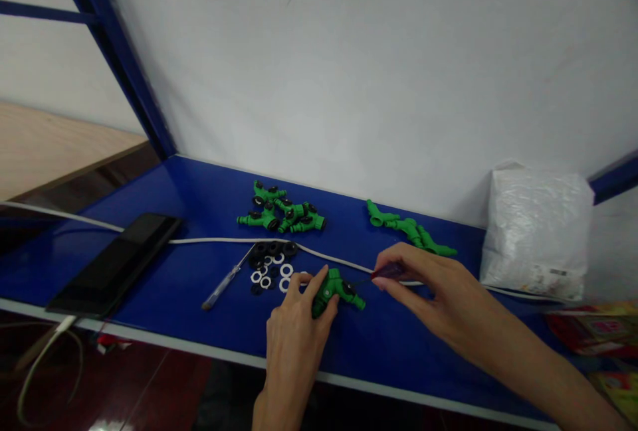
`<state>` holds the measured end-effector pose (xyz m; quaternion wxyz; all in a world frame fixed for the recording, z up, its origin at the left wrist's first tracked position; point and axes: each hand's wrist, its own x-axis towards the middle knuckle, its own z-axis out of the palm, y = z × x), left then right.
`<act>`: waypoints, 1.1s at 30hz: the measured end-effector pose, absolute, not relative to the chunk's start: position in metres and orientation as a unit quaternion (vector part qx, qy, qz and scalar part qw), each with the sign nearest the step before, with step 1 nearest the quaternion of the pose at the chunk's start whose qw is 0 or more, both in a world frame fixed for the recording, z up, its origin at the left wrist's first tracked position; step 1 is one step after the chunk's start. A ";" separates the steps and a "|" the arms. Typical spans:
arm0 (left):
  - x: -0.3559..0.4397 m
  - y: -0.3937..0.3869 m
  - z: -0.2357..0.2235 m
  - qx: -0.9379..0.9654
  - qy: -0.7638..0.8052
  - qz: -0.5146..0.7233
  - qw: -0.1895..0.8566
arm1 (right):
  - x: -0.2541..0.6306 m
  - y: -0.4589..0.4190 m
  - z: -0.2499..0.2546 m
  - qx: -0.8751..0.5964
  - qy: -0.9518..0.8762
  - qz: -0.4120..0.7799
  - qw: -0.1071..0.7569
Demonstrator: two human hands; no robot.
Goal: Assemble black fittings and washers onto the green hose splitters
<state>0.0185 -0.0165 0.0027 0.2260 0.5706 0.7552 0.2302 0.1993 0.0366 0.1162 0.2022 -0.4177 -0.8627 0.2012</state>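
Two hands on 1 part: L hand [294,317] pinches a green Y-connector [333,279] btwn thumb & fingers; R hand [431,278] has a thin tool [389,272] clamped btwn thumb & index at its dark reddish handle. Hands apart from each other, connector + tool shaft btwn them. Key rel.: connector is directly at L fingertips, to L of R hand, so L hand is nearer (in contact); R hand gets to it only via the shaft, which runs approx. sideways, pointing L at the black piece [350,288] on the connector. Tip contact: can't tell, too small/dark. Pos.: nr. front edge of desk [409,351], well away from back edge; can't tell if resting or held slightly up. Long axis hard to fix w/ fingers over it: one branch slants R & toward front edge, one stub points to back edge, lower L part under L hand. Looks: bright green, prob. plastic, small pale dot on body. Nearby: white rings [282,271] just L of L fingers, clear-handled screwdriver [223,289] further L, L bunch of connectors [255,220] & R bunch [407,228] toward back edge.
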 end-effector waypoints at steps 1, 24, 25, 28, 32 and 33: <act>0.019 -0.017 0.003 0.572 0.754 0.233 0.224 | 0.199 0.041 0.121 -0.404 -0.879 0.185 0.175; 0.019 -0.016 0.005 0.569 0.751 0.245 0.227 | 0.186 0.058 0.121 -0.149 -0.978 -0.147 -0.009; 0.019 -0.016 0.004 0.570 0.750 0.246 0.226 | 0.185 0.058 0.123 -0.148 -0.979 -0.140 -0.011; 0.019 -0.017 0.002 0.572 0.747 0.254 0.222 | 0.184 0.061 0.123 -0.156 -0.982 -0.103 0.000; 0.018 -0.018 -0.002 0.581 0.733 0.282 0.214 | 0.185 0.068 0.115 -0.189 -0.978 -0.088 0.021; 0.017 -0.019 -0.002 0.584 0.729 0.286 0.213 | 0.185 0.069 0.114 -0.196 -0.976 -0.094 0.021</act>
